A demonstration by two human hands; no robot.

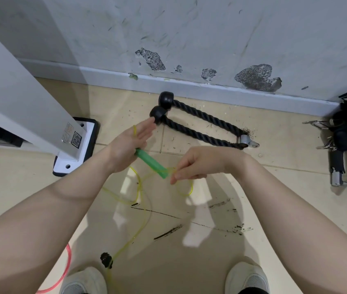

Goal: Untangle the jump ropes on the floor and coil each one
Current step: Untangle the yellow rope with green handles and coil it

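Yellow rope (140,187), pink rope (67,264): two.

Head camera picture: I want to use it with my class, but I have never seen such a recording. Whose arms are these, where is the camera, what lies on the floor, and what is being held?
There is no machine here. The camera sits on a person's head and looks down, so the two bare arms and the shoes at the bottom belong to the wearer.

The left hand has its fingers stretched out, with a green handle lying across the palm and a loop of yellow rope over the fingers. The right hand pinches the same rope close to the handle's end. The rest of that rope trails down to the tiled floor.

A pink rope lies at the lower left. By the wall are a thick black rope with knobbed ends and some metal gym attachments.
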